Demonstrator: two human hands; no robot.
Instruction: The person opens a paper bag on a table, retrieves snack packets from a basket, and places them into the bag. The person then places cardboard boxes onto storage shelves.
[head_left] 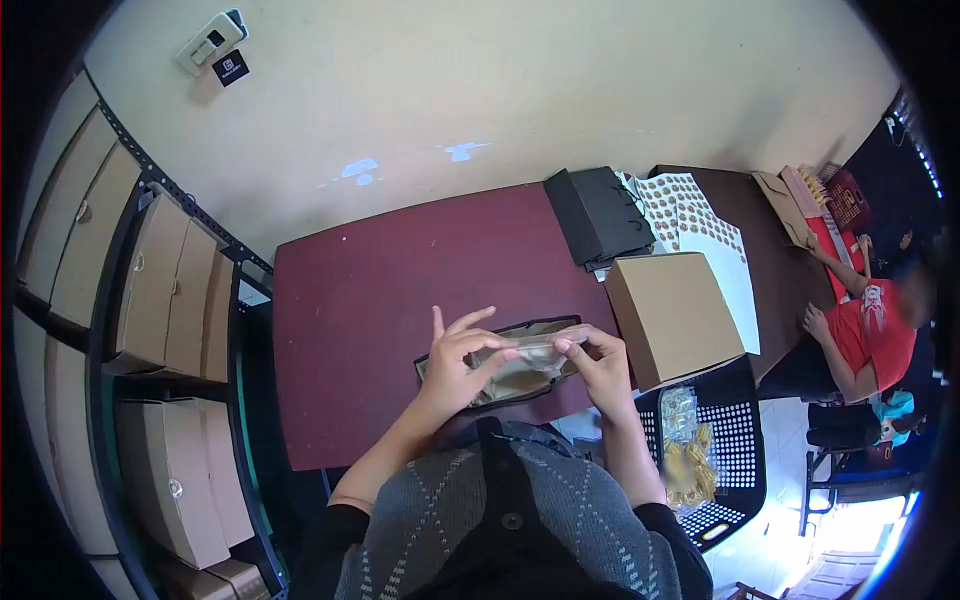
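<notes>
In the head view, a thin, clear plastic piece [537,341], long and shiny, is stretched between the person's two hands. It hangs above an open bag [520,380] with a dark edge and a smooth beige inside, which lies on the near part of the dull maroon table [400,285].

The left hand [453,368] pinches the left end of the plastic between thumb and index finger, the gap narrow, while its other fingers spread upward, away from it. The right hand [600,372] grips the other end between thumb and bent index finger. The plastic thus lies across the fingertips, level with them, and partly covers the view into the bag.

Just right of the right hand stands a plain brown cardboard box [675,310] with flat sides, close enough to limit room there. Behind it lie flat black paper bags [600,215] and white sheets [690,210] printed with rows of small round brown marks. Below the box, a black plastic basket [735,445] with a pierced wall holds clear packets [679,412] and a yellowish heap [690,475] too blurred to name. Cardboard boxes [160,285] fill dark metal shelves to the left. Well apart at the far right, a person in a red shirt [880,335] reaches toward the far table.
</notes>
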